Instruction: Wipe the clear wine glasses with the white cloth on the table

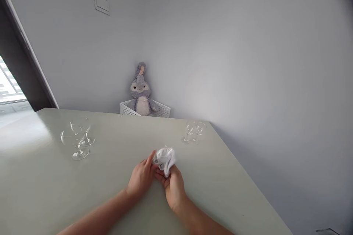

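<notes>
Over the middle of the table, a white cloth (168, 159) is bunched around a small clear glass (156, 160), most of which it covers. My left hand (142, 177) has its fingers closed on the glass from the left. My right hand (173, 186) pinches the cloth from the right, thumb on top, pressing it against the glass. The two hands are close together, and some fingertips are hidden behind the cloth and glass.
Two wide stemmed glasses (80, 154) stand at the left of the pale green table (116, 176). Two small stemmed glasses (186, 140) stand near its back right corner. Behind the far edge, a grey plush toy (142, 105) sits in a white perforated basket (164, 109) against the walls.
</notes>
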